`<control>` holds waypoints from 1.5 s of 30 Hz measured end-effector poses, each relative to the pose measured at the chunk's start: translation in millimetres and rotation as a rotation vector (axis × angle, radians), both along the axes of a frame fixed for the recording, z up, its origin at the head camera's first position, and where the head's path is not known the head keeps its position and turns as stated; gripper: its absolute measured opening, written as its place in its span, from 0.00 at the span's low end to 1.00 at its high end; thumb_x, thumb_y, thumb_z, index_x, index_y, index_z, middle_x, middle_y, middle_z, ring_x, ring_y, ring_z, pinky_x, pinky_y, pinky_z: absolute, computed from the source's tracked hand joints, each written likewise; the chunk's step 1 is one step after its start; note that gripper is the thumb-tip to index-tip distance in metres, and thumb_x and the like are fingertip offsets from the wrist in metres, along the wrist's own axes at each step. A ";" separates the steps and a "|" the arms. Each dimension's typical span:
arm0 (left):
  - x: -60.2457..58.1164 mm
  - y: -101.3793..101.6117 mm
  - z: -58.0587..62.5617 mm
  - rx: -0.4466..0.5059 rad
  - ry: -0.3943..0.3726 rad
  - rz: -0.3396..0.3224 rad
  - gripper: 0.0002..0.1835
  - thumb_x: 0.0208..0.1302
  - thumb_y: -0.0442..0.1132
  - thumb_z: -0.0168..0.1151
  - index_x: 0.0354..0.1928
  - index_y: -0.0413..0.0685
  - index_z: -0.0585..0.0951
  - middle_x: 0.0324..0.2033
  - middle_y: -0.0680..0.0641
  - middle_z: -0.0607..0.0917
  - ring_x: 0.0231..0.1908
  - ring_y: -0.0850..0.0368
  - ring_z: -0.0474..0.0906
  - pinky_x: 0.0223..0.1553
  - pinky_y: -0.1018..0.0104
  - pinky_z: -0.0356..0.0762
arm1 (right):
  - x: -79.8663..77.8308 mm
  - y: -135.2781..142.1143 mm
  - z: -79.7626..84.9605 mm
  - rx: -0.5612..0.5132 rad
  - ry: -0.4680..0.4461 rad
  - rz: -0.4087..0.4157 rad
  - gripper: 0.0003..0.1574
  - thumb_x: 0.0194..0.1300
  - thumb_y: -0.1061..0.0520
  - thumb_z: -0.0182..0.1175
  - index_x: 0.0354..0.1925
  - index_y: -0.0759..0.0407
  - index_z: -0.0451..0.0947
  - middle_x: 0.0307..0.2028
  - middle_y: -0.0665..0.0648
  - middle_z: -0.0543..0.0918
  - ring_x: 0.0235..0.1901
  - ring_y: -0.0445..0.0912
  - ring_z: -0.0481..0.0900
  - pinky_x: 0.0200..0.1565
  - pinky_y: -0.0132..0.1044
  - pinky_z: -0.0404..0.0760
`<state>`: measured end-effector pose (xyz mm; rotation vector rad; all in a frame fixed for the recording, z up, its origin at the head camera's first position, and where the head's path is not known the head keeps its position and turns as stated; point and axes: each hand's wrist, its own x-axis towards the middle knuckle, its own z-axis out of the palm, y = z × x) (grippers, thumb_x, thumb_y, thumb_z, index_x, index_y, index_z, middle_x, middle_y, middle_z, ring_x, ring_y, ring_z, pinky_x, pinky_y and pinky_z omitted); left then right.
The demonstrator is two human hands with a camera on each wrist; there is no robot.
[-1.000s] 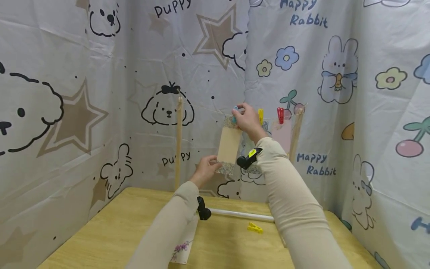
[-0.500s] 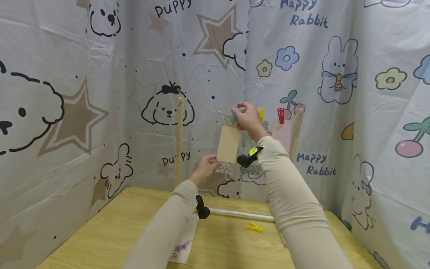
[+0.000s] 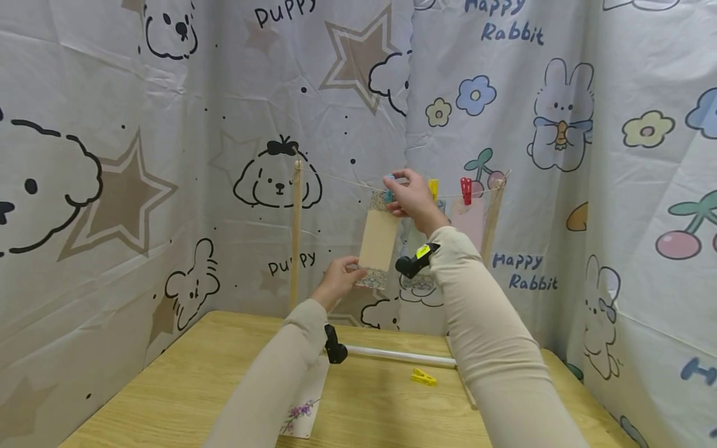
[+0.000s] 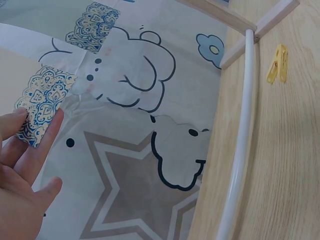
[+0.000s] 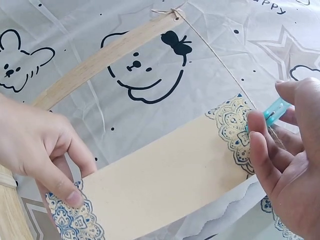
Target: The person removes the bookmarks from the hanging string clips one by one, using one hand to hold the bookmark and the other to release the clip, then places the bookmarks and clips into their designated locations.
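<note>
A cream card (image 3: pixel 378 239) with blue lace-patterned ends hangs at the string (image 3: pixel 342 179), slightly tilted. My left hand (image 3: pixel 336 283) pinches its lower end between thumb and fingers, the thumb lying on the pattern (image 5: pixel 75 220). At the upper end, my right hand (image 3: pixel 414 199) pinches a light-blue clothespin (image 5: pixel 276 111) that sits at the string and the card's top edge. Fingers of the right hand partly cover the clothespin's jaws, so its bite on the card is hidden.
A yellow clothespin (image 3: pixel 434 188) and a red clothespin (image 3: pixel 466 190) hold two more cards on the string, between wooden posts (image 3: pixel 296 236). On the table lie a loose yellow clothespin (image 3: pixel 423 377) and a flowered card (image 3: pixel 305 404). A white rod (image 3: pixel 400 356) spans the frame's base.
Both hands keep their grips on the card and the blue clothespin. The left hand and the card's lower end have shifted very slightly up and left; the head view has drifted a little.
</note>
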<state>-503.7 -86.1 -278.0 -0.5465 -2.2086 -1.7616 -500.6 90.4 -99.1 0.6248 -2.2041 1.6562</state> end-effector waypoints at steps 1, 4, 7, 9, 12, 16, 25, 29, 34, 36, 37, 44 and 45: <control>-0.1 0.2 -0.2 -0.002 0.004 -0.003 0.15 0.75 0.32 0.62 0.59 0.35 0.80 0.50 0.37 0.86 0.50 0.43 0.84 0.53 0.47 0.80 | 0.2 -0.5 -0.2 -0.002 -0.004 -0.006 0.32 0.79 0.47 0.57 0.72 0.60 0.65 0.60 0.66 0.78 0.23 0.42 0.82 0.24 0.29 0.81; 0.4 1.0 -0.7 -0.013 0.016 -0.001 0.12 0.74 0.31 0.63 0.56 0.35 0.82 0.48 0.38 0.87 0.48 0.45 0.84 0.49 0.49 0.80 | 1.5 -2.8 -0.6 -0.009 -0.021 -0.020 0.32 0.80 0.45 0.56 0.72 0.58 0.65 0.59 0.64 0.77 0.24 0.43 0.83 0.25 0.29 0.82; 0.3 1.8 -1.2 -0.012 0.020 -0.004 0.11 0.74 0.31 0.62 0.54 0.36 0.83 0.47 0.39 0.87 0.47 0.46 0.84 0.46 0.52 0.80 | 1.8 -4.7 -0.7 -0.012 -0.038 -0.023 0.30 0.80 0.44 0.55 0.71 0.58 0.65 0.57 0.63 0.78 0.25 0.43 0.83 0.26 0.29 0.81; 0.4 1.9 -0.8 -0.010 0.017 -0.004 0.10 0.75 0.31 0.62 0.54 0.36 0.83 0.46 0.39 0.87 0.46 0.48 0.84 0.44 0.54 0.80 | 1.9 -5.1 -0.2 -0.021 -0.051 -0.014 0.29 0.80 0.45 0.55 0.68 0.58 0.64 0.56 0.62 0.79 0.25 0.42 0.83 0.25 0.29 0.81; 0.2 1.4 -0.5 -0.007 0.007 -0.006 0.11 0.74 0.32 0.63 0.54 0.36 0.83 0.46 0.39 0.88 0.44 0.48 0.84 0.43 0.55 0.80 | 2.5 -3.8 0.3 -0.030 -0.061 0.017 0.25 0.80 0.46 0.55 0.64 0.58 0.63 0.56 0.62 0.80 0.24 0.41 0.83 0.24 0.29 0.81; 0.2 0.1 -1.8 -0.012 -0.001 -0.004 0.13 0.75 0.33 0.63 0.57 0.36 0.82 0.48 0.39 0.87 0.46 0.47 0.84 0.45 0.54 0.81 | 3.7 -2.7 -0.3 -0.051 -0.050 0.081 0.18 0.81 0.49 0.54 0.57 0.57 0.62 0.58 0.64 0.81 0.22 0.40 0.82 0.24 0.28 0.79; 2.0 -0.5 -1.5 -0.010 -0.010 -0.020 0.16 0.75 0.33 0.63 0.61 0.35 0.81 0.49 0.37 0.86 0.48 0.45 0.84 0.51 0.48 0.80 | 1.3 -5.2 -1.7 -0.189 -0.009 0.127 0.08 0.83 0.53 0.51 0.48 0.54 0.62 0.58 0.68 0.81 0.17 0.38 0.76 0.21 0.26 0.74; 1.6 0.0 -0.8 0.004 -0.015 -0.034 0.16 0.75 0.33 0.62 0.61 0.36 0.81 0.50 0.37 0.86 0.50 0.44 0.84 0.53 0.47 0.80 | -0.3 -6.5 -4.0 -0.244 0.015 0.113 0.07 0.82 0.53 0.51 0.47 0.54 0.65 0.57 0.69 0.82 0.16 0.37 0.75 0.21 0.26 0.73; 0.0 -1.9 -1.3 0.015 -0.027 -0.047 0.17 0.76 0.34 0.62 0.62 0.40 0.81 0.53 0.39 0.85 0.52 0.45 0.83 0.57 0.45 0.78 | -2.8 -10.0 -8.0 -0.300 0.037 0.104 0.06 0.82 0.54 0.51 0.46 0.54 0.67 0.56 0.70 0.83 0.16 0.36 0.74 0.20 0.26 0.73; -0.2 -3.2 -1.1 0.018 -0.034 -0.044 0.17 0.76 0.34 0.62 0.63 0.40 0.81 0.53 0.39 0.85 0.52 0.45 0.83 0.57 0.45 0.78 | -3.9 -12.0 -9.3 -0.325 0.042 0.107 0.05 0.82 0.54 0.52 0.46 0.54 0.67 0.56 0.71 0.83 0.15 0.36 0.74 0.20 0.26 0.72; 0.1 -3.9 -0.7 0.021 -0.039 -0.042 0.17 0.76 0.34 0.62 0.63 0.40 0.80 0.53 0.39 0.85 0.51 0.45 0.83 0.57 0.45 0.78 | -4.5 -12.9 -9.9 -0.333 0.043 0.106 0.05 0.82 0.55 0.52 0.46 0.54 0.67 0.55 0.71 0.83 0.15 0.36 0.74 0.19 0.25 0.72; 3.2 -7.8 2.1 0.023 -0.055 -0.012 0.22 0.76 0.35 0.62 0.68 0.40 0.77 0.55 0.38 0.84 0.52 0.44 0.83 0.57 0.46 0.78 | -6.9 -16.7 -11.6 -0.379 0.052 0.113 0.05 0.82 0.55 0.52 0.45 0.55 0.68 0.53 0.69 0.84 0.15 0.36 0.73 0.18 0.26 0.71; 3.4 -8.3 2.1 0.019 -0.053 -0.012 0.22 0.76 0.35 0.62 0.68 0.40 0.77 0.55 0.38 0.84 0.52 0.44 0.83 0.57 0.46 0.78 | -6.8 -17.3 -11.6 -0.386 0.055 0.114 0.05 0.82 0.55 0.52 0.45 0.55 0.68 0.53 0.69 0.84 0.15 0.37 0.73 0.18 0.26 0.71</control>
